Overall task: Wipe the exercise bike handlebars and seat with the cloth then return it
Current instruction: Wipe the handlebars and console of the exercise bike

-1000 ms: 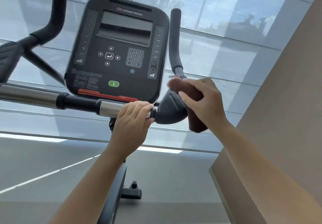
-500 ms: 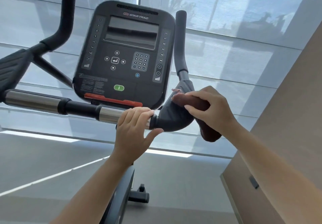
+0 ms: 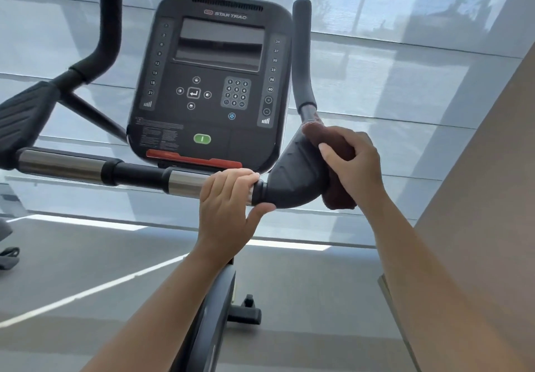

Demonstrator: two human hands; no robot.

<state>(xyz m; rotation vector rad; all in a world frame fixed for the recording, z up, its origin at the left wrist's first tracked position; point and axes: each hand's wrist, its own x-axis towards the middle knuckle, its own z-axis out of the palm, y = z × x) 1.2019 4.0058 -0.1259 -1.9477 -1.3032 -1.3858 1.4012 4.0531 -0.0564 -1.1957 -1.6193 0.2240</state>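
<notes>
Behind the right hand [image 3: 357,166], the gripped cloth [image 3: 333,151] half hides; left hand [image 3: 228,200] clasps handlebar [image 3: 139,173].

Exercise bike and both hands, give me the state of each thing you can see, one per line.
Left hand: gripping the chrome bar.
Right hand: pressing the cloth.
Cloth: bunched against the right elbow pad.
Console screen: dark.
Right upright grip: untouched.

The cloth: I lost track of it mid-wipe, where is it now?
In the head view the brown cloth is right of centre, gripped in the right hand and pressed on the handlebar's right elbow pad, just right of the console.
</notes>
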